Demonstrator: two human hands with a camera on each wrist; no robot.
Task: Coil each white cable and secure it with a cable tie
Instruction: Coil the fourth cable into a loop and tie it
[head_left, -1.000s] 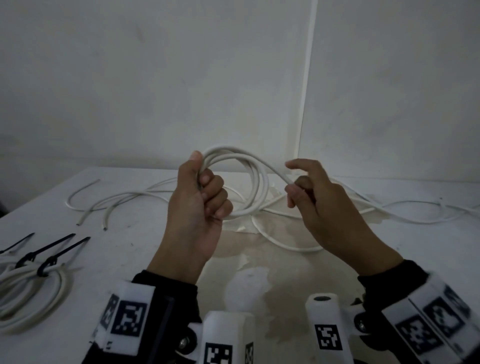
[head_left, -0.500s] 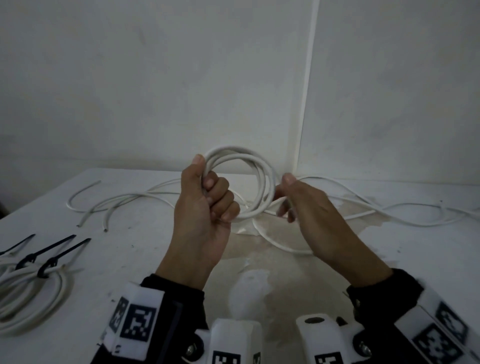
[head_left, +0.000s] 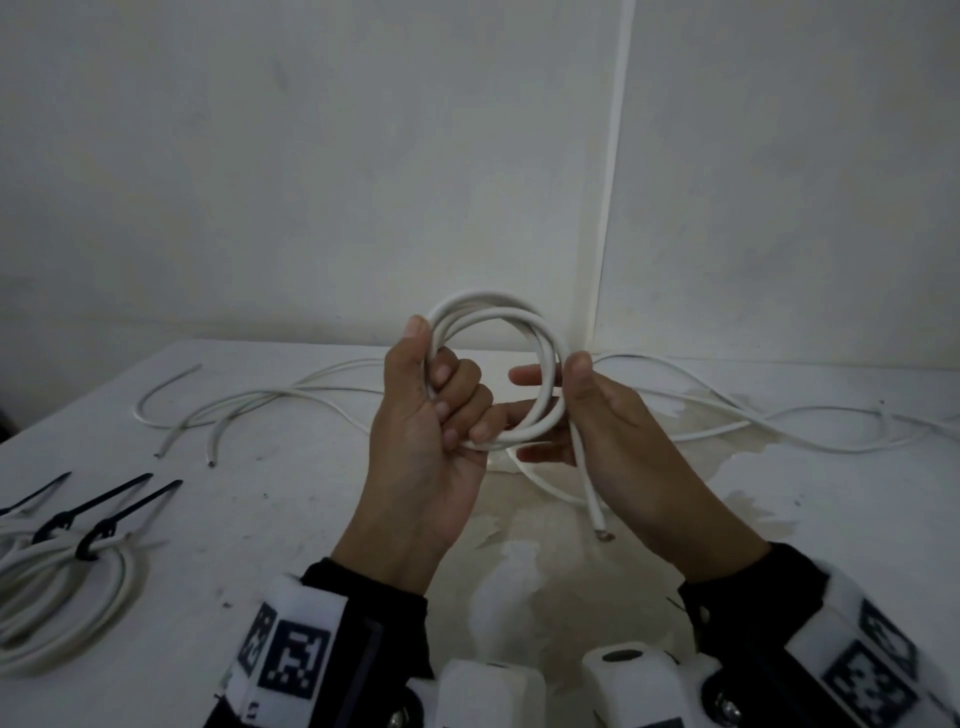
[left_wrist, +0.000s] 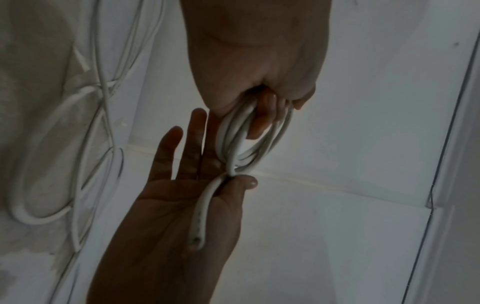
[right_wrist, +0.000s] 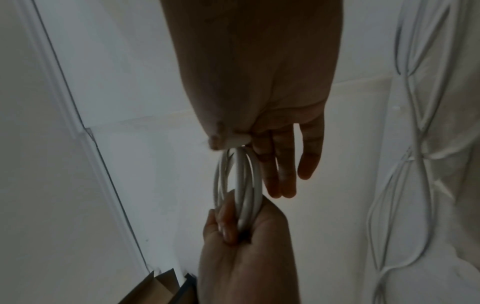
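My left hand (head_left: 426, 415) curls round a smooth round coil (head_left: 498, 369) of white cable above the table (head_left: 270, 530); my right hand (head_left: 613, 436) pinches its free end (head_left: 592, 493) by thumb, fingers straight. Faint print on the sheath, unreadable. Beyond, loose cables (head_left: 270, 400) on stained white tabletop, pale wall (head_left: 311, 156) behind.

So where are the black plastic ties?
In the head view, the black plastic cable ties lie at the table's left edge, on the finished white coil.

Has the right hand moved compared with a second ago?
Yes. The right hand has come left, toward the wall corner line, and now meets the coil held by the left hand.
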